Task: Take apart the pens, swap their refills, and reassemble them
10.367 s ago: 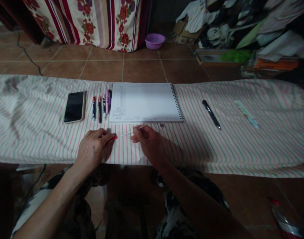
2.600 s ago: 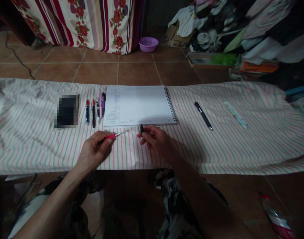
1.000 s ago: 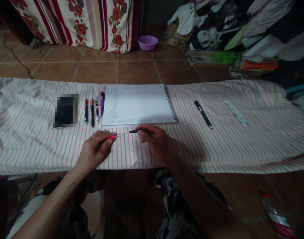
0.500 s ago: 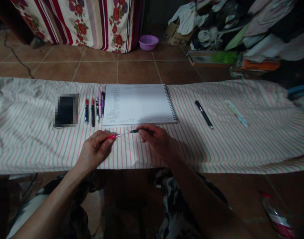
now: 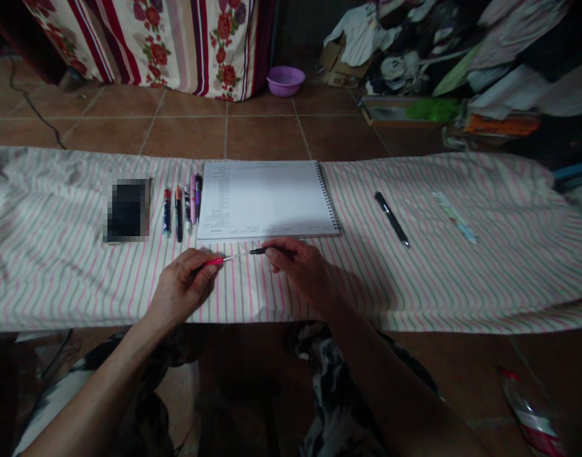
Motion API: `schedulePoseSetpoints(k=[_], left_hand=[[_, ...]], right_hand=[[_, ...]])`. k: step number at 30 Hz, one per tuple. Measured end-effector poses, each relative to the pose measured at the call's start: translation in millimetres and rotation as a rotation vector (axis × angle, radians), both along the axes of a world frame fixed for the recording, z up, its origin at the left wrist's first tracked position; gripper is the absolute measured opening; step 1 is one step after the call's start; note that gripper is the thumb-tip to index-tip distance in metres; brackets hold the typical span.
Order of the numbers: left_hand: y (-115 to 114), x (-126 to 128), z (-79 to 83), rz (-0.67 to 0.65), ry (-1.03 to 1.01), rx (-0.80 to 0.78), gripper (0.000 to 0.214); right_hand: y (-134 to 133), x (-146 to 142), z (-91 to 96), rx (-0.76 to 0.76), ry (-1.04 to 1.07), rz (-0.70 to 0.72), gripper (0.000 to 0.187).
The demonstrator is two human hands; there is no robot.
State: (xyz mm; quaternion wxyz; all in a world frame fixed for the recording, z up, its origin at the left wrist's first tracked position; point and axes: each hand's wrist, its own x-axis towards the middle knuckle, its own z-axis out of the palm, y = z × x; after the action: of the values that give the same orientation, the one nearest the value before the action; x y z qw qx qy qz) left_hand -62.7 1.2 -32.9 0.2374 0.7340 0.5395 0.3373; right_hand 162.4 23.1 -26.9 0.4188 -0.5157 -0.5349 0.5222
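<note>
My left hand (image 5: 183,279) is closed, thumb and fingers pinching a pink-red pen part (image 5: 214,261). A thin, pale, shiny shaft (image 5: 236,256) runs from it to the tip of a black pen part (image 5: 258,251), which my right hand (image 5: 297,263) pinches. The two hands face each other just above the striped cloth, before the near edge of a spiral-bound pad (image 5: 276,197). Whether the shaft sits inside the black part is too small to tell. The far end of the black part is hidden by my right fingers.
Several pens (image 5: 178,214) lie left of the pad, beside a pixelated dark rectangle (image 5: 126,209). To the right lie a black pen (image 5: 391,219) and a pale patterned pen-like stick (image 5: 455,218). Striped cloth (image 5: 291,298) covers the bench. A bottle (image 5: 531,412) is on the floor.
The view has shifted very slightly. Both hands and the pen parts between them keep the same position.
</note>
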Motion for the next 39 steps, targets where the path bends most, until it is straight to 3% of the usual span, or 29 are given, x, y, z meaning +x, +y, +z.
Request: schedulePoseSetpoints(k=[39], left_hand=[[-0.1, 0.9, -0.2, -0.006, -0.023, -0.003, 0.019]], right_hand=[[0.1, -0.2, -2.0, -0.001, -0.011, 0.002, 0.019]])
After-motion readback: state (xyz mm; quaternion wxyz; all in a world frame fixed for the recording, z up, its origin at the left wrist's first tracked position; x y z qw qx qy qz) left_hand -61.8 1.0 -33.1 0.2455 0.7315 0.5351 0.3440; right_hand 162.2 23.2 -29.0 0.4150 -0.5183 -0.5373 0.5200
